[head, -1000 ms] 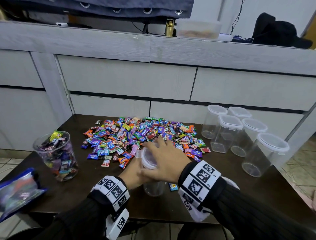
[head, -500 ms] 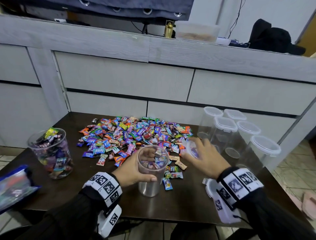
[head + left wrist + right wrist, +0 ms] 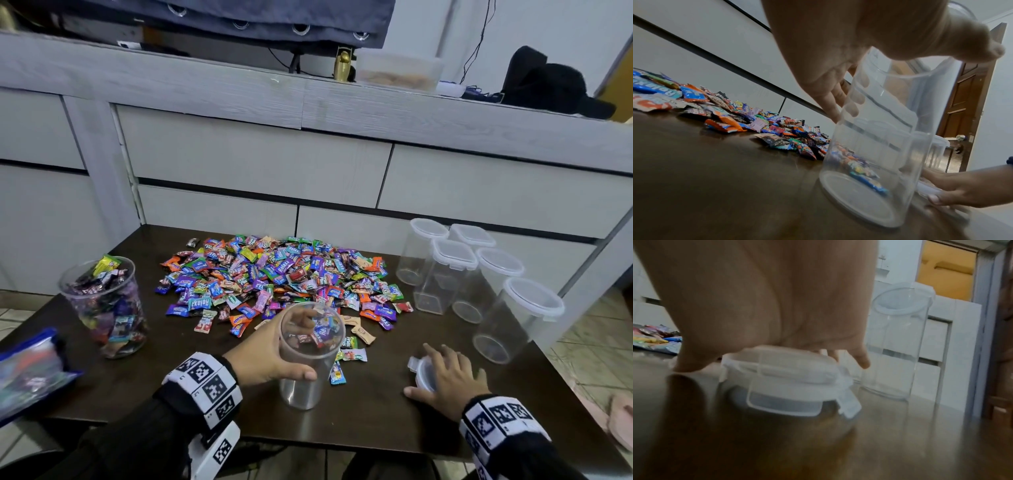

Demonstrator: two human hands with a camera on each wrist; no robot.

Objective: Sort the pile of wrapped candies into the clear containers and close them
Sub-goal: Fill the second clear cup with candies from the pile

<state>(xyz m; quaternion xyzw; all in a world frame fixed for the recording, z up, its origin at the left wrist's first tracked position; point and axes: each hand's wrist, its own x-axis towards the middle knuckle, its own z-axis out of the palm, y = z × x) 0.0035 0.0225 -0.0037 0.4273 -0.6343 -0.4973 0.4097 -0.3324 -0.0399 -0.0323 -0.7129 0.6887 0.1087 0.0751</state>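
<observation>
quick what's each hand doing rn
Left hand: grips the open clear container.
Right hand: fingers spread over the lid on the table.

Black sleeves [image 3: 144, 442], seemingly fiducial-marked wristbands [image 3: 205, 383]

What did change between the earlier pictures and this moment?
The right hand took the lid off the open container, carried it to the right and set it on the table, where it now covers it. The left hand still grips the container; the candy pile and lidded containers stayed.
</observation>
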